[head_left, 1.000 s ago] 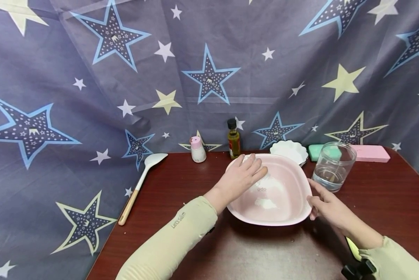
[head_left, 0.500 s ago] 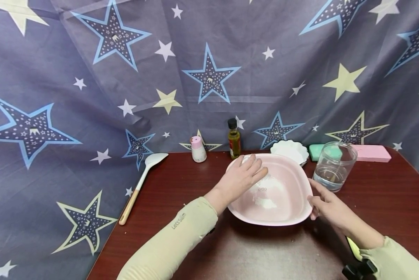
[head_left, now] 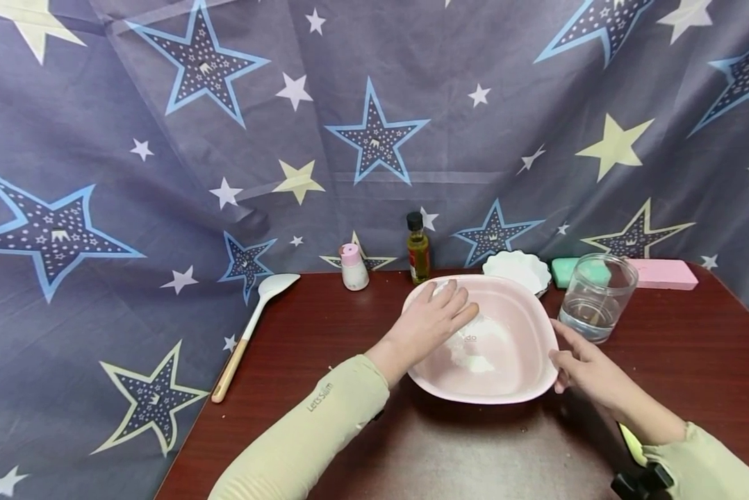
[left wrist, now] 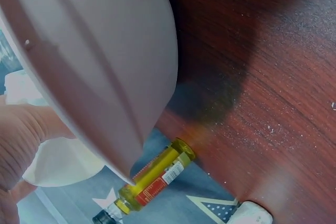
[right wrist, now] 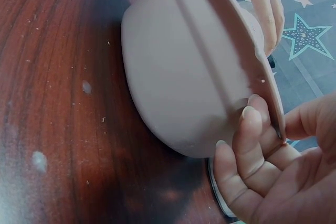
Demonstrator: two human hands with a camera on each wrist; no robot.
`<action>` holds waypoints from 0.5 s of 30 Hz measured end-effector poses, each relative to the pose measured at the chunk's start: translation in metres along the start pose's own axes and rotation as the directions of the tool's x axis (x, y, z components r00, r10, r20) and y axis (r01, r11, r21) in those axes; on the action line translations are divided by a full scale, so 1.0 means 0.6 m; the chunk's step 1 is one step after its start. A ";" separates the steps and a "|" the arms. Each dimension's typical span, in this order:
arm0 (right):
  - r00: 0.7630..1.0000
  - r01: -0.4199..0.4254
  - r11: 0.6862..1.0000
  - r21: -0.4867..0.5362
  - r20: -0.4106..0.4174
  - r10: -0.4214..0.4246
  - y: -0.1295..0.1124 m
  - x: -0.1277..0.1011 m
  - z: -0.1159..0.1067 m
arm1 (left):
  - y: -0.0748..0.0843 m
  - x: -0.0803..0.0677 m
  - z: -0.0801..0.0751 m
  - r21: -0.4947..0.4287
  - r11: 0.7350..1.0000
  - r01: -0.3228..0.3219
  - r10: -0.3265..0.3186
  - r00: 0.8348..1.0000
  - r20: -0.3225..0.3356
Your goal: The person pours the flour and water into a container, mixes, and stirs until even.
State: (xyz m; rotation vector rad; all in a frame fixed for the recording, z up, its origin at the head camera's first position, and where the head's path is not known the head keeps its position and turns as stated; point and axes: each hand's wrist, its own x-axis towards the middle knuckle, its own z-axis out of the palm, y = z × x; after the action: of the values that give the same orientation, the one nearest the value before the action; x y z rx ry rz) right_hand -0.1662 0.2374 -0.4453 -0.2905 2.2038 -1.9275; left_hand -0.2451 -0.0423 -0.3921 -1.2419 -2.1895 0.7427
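Note:
My right hand [head_left: 583, 364] grips the right rim of a pink plastic basin [head_left: 531, 333], thumb over the edge and fingers curled against its outer wall. Over the basin's left part, my left hand [head_left: 431, 323] holds a pale, round-sided, bowl-like thing [left wrist: 63, 163], mostly hidden from above by the hand. From the right wrist, that pale thing [right wrist: 253, 24] shows just past the basin rim, under the left fingers. A white powdery patch [head_left: 462, 356] lies on the basin floor beside small lettering.
Behind the basin stand an oil bottle [head_left: 419, 250], a pink-capped shaker [head_left: 353, 267] and a scalloped white dish [head_left: 517, 269]. A glass of water [head_left: 593, 305] is close by my right hand, before green [head_left: 565, 272] and pink [head_left: 665, 274] blocks. A ladle [head_left: 252, 323] lies far left.
Both hands stay nearly in place; the left has dipped very slightly. White in the basin has spread over part of the lettering on its floor.

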 end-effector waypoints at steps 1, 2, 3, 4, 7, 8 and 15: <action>1.000 -0.002 1.000 0.000 -0.001 0.002 0.000 0.000 0.000 | 0.000 0.000 0.000 -0.003 1.000 -0.001 0.001 1.000 0.004; 1.000 -0.003 1.000 -0.001 -0.001 0.003 0.000 0.000 0.000 | 0.001 0.000 0.001 -0.005 1.000 -0.002 0.003 1.000 0.006; 1.000 -0.005 1.000 -0.001 -0.001 0.005 -0.001 0.000 0.000 | 0.001 0.000 0.001 -0.007 1.000 -0.004 0.004 1.000 0.009; 1.000 -0.006 1.000 -0.002 -0.002 0.006 -0.001 0.000 0.000 | 0.002 0.001 0.002 -0.011 1.000 -0.005 0.005 1.000 0.011; 1.000 -0.009 1.000 -0.003 -0.002 0.009 -0.002 -0.001 -0.001 | 0.003 0.001 0.002 -0.019 1.000 -0.004 0.005 1.000 0.017; 1.000 -0.009 1.000 -0.004 -0.002 0.009 -0.002 -0.001 -0.001 | 0.003 0.001 0.002 -0.022 1.000 -0.004 0.004 1.000 0.022; 1.000 0.000 1.000 -0.014 -0.004 0.000 -0.003 -0.001 0.000 | -0.003 -0.003 0.004 -0.051 0.997 0.064 -0.063 0.998 0.014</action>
State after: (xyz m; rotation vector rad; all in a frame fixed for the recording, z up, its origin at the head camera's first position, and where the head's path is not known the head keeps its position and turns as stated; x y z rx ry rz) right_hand -0.1658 0.2373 -0.4438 -0.2893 2.2207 -1.9155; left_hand -0.2468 -0.0452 -0.3928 -1.1895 -2.2601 0.6733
